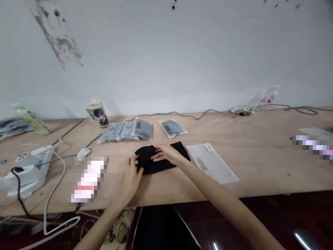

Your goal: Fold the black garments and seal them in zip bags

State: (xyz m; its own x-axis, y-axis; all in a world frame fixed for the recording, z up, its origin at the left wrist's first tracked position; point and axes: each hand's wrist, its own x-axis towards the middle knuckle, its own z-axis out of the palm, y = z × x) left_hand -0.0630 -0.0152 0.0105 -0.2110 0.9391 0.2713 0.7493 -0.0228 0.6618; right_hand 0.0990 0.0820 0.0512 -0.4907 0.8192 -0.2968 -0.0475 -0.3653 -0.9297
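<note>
A piece of black cloth (162,167) lies on the wooden table in front of me, its left end folded up and over. My left hand (132,173) curls around that folded end, thumb in front and fingers behind it. From the right, my right hand (166,153) reaches across the cloth and holds the edge of the fold, its lower fingers stretched out against the fabric. Just right of the cloth lies a frosted plastic bag (217,166) with a small white label. Behind the hands rests a packed frosted bag (173,127) with dark contents.
Several packed bags (127,130) overlap at the back, near a lidded paper cup (98,113). A phone (88,180), a power strip (28,170) and loose cables occupy the left side. A green bottle (33,119) leans at the far left. Clear plastic packaging (262,100) sits by the wall.
</note>
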